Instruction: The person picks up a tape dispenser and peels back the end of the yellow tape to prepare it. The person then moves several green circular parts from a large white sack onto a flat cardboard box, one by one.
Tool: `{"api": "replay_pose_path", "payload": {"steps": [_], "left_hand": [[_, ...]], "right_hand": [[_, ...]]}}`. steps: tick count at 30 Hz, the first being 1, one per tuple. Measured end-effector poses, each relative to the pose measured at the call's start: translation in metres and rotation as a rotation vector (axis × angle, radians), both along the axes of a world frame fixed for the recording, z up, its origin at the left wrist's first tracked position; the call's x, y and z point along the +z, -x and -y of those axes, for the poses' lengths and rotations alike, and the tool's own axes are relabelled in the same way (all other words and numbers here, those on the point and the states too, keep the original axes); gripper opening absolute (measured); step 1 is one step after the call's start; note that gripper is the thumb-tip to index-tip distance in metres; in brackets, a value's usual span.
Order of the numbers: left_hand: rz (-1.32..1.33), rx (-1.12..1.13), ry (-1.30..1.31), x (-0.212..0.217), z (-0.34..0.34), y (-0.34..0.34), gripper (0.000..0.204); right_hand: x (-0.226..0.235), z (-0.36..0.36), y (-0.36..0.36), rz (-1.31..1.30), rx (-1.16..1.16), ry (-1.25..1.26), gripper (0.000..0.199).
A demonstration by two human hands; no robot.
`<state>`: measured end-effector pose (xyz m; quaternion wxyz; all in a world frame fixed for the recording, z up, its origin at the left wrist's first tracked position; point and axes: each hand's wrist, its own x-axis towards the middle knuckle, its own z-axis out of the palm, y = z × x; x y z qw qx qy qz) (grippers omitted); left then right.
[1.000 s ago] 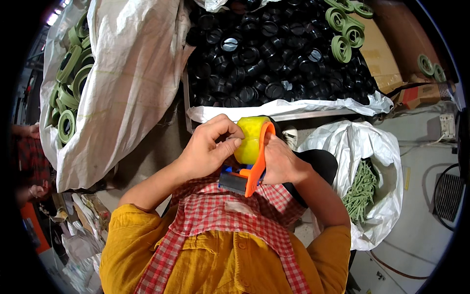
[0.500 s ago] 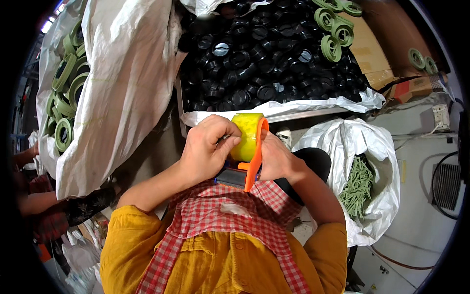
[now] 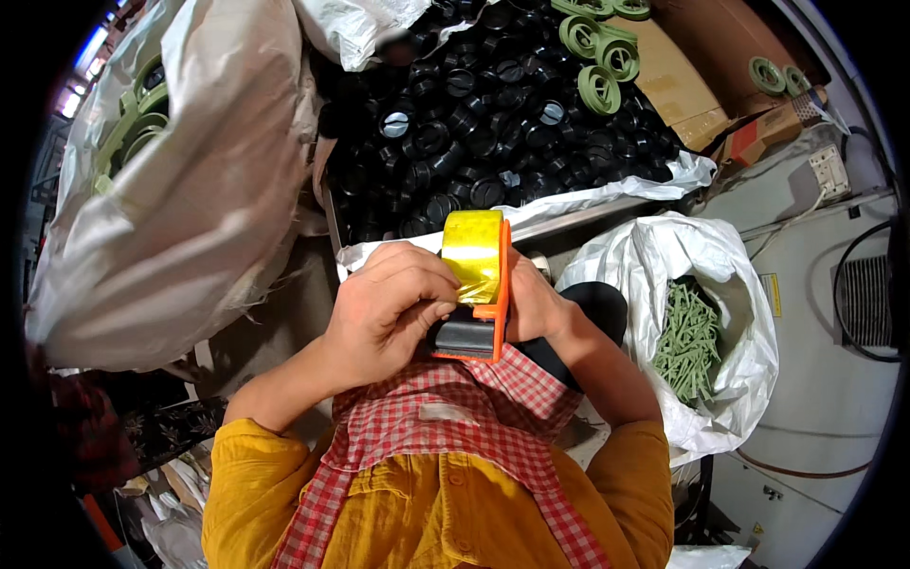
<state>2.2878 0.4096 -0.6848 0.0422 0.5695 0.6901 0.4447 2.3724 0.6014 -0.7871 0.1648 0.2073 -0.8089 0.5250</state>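
In front of my apron, a tape dispenser (image 3: 504, 275) with an orange frame carries a roll of yellow tape (image 3: 471, 248). Its dark roller (image 3: 464, 333) lies just below the roll, nearest my body. My right hand (image 3: 536, 302) is closed round the far side of the dispenser, its fingers partly hidden by the orange frame. At the lower left of the roll, my left hand (image 3: 391, 302) pinches the loose end of the tape between thumb and fingers. A short stretch of shiny film runs from the roll to those fingertips.
Beyond my hands, a lined bin holds many black caps (image 3: 483, 137), with green rings (image 3: 599, 90) at its right. On the right, a white sack (image 3: 749, 379) contains thin green pieces (image 3: 687, 341). A large white sack (image 3: 190, 209) with green parts bulges at left.
My left hand has moved down along the roll, drawing a bit of film toward the roller. The dispenser has turned slightly in my right hand. The left sack has swung lower and the view has shifted.
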Motion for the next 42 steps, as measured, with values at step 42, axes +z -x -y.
{"api": "replay_pose_path", "payload": {"steps": [42], "left_hand": [[-0.446,-0.428,-0.266,0.016,-0.002,-0.023,0.012]], "right_hand": [[-0.011,-0.014,-0.012,-0.073,-0.185,0.021,0.038]]}}
